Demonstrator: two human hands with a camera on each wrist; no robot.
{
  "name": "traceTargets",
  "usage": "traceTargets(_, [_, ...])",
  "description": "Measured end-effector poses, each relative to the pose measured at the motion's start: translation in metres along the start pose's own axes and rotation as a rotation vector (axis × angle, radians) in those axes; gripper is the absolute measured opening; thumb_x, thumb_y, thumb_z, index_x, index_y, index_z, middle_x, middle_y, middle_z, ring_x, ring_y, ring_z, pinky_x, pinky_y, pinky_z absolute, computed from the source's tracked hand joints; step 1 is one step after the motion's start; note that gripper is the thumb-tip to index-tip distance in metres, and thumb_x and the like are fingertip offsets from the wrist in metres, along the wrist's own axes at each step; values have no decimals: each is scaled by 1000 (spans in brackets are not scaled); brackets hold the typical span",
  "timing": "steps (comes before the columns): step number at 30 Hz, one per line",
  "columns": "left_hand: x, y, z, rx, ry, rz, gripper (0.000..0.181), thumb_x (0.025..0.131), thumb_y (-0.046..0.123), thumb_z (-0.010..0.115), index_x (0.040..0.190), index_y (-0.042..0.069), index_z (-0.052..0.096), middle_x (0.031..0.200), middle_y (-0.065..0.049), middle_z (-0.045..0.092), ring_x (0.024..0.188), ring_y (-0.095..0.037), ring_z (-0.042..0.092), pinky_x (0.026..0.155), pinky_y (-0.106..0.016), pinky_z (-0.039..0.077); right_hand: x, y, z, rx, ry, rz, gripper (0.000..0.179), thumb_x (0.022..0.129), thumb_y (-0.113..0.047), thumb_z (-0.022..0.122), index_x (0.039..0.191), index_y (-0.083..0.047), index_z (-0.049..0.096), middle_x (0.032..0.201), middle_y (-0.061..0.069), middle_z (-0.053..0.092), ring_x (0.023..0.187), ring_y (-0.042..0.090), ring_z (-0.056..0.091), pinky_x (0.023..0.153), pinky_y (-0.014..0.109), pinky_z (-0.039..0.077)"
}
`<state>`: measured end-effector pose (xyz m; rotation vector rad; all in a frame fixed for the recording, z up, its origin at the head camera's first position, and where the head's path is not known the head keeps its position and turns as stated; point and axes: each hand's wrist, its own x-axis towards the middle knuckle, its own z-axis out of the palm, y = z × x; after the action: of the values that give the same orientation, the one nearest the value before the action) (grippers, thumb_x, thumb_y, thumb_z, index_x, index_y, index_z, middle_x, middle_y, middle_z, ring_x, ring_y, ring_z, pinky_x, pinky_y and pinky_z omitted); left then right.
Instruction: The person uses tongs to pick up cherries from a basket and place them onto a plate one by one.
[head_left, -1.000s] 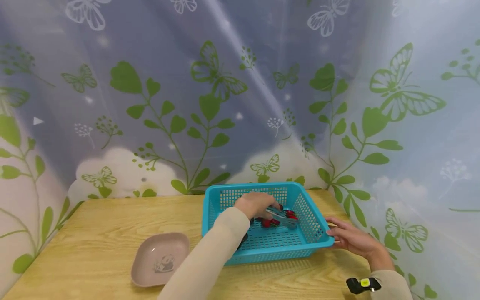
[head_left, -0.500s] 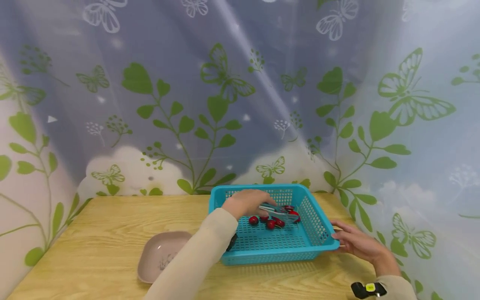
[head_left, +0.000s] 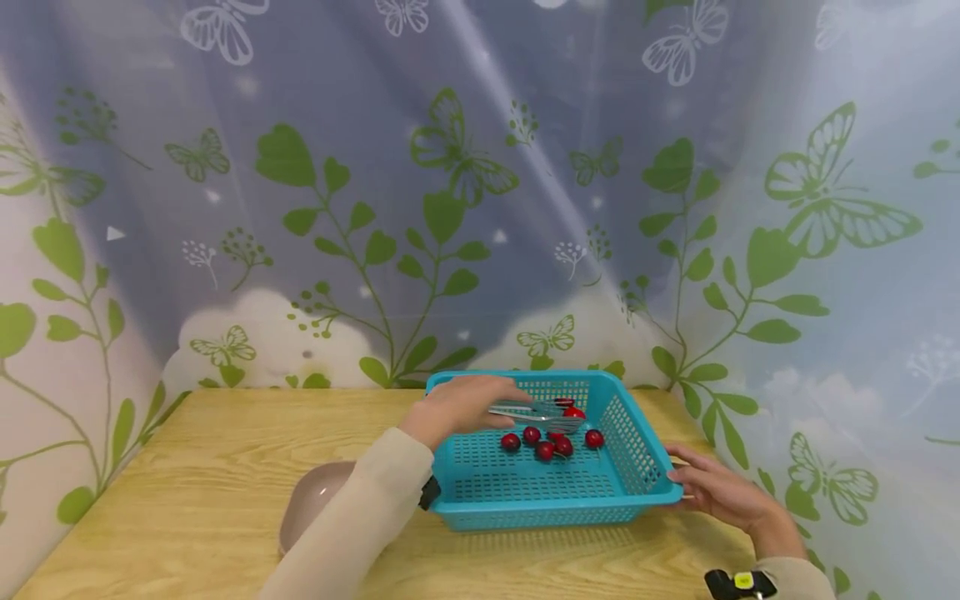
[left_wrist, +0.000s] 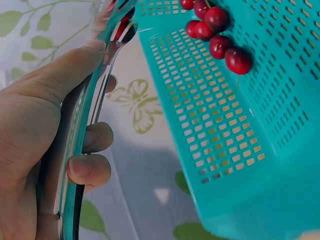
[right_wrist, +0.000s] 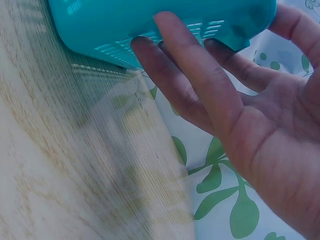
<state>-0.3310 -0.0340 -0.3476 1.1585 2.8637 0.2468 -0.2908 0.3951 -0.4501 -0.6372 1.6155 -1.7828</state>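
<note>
Tongs (head_left: 542, 418) in the grip: curling the left hand (head_left: 459, 406) around both metal arms, with two fingertips showing at the far side in the left wrist view. Pinching one red cherry (head_left: 574, 414) between the tips, and holding it over the far right part of the blue basket (head_left: 555, 510). Unable to tell how high above the basket floor. Lying loose on that floor, just in front of the tongs: several dark red cherries (head_left: 545, 451), mostly bunched and touching or nearly touching, with one sitting nearer the right wall. Showing a thin stem on at least one.

Holding the basket near its front right corner with the right hand (head_left: 723, 492), touching the rim and having some fingers under the side; spreading those fingers apart in the right wrist view. Sitting on the wooden table (head_left: 225, 467), to the left of the basket: a pinkish brown bowl (head_left: 311, 496), partly hiding behind the left sleeve (head_left: 352, 508). Wearing a black strap (head_left: 722, 585) with a yellow patch (head_left: 743, 581) on the right wrist. Hanging behind the table: a curtain (head_left: 330, 92) printed with green leaves and butterflies.
</note>
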Motion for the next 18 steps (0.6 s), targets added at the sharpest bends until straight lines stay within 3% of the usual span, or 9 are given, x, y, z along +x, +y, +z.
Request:
traceTargets(6, [-20,-6,-7,-38,37,-2,50,103,38,64,152,35,53,161,5,47,153,-20,41,119,-45,43,-1,1,1,-7,3,8,45,113,-8,28,143,-34,48,137,-2,66,121,17,70,107,44,55])
traceTargets(14, [-53,-14,-16,-71,128,43,49,103,35,65,151,31,55,156,1,54,141,-23,55,111,-47,49,-1,-1,1,-30,8,9,44,113,-9,29,144,-34,46,138,-2,66,123,18,69,107,45,54])
traceTargets(18, [-68,-21,-16,-94,191,65,49,102,32,67,150,30,56,155,2,54,141,-24,55,109,-47,51,-1,-1,1,-34,17,10,43,113,-9,29,144,-34,46,137,-2,66,122,18,69,107,46,54])
